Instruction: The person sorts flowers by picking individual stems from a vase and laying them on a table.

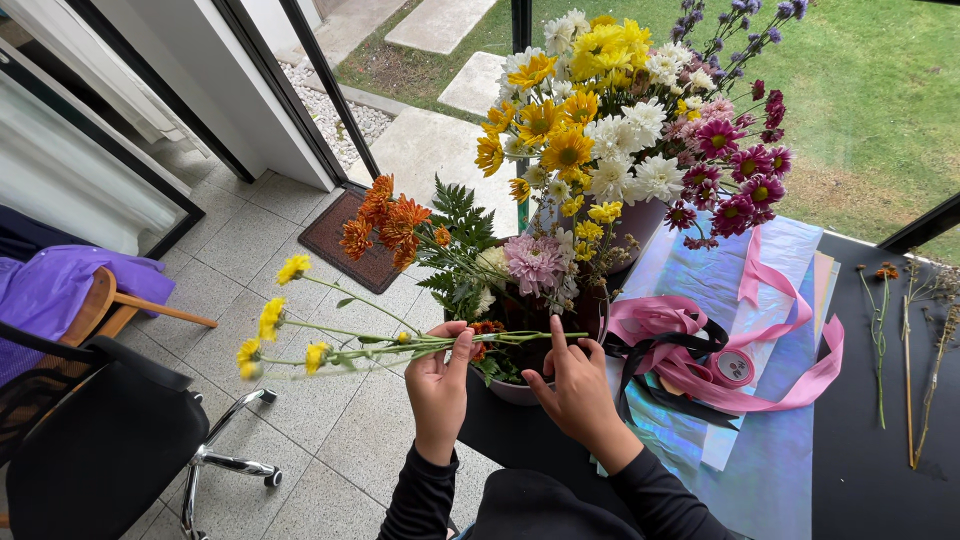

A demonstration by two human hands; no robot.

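My left hand (440, 385) is closed around the green stems of a spray of small yellow flowers (272, 322), which sticks out to the left over the floor. My right hand (577, 385) pinches the other end of the same stems near a pink pot (515, 392) at the table's left edge. The pot holds a fern leaf (458, 225), orange flowers (388, 222) and a pale pink bloom (533, 262). Behind it stands a large bunch of yellow, white and magenta flowers (630, 130).
Pink ribbon (700, 350) with a black ribbon and a spool lies on iridescent wrapping sheets (770, 450) on the black table (880, 480). Dried stems (905, 340) lie at the right. A black office chair (100, 440) and a purple cloth (60, 285) are at left.
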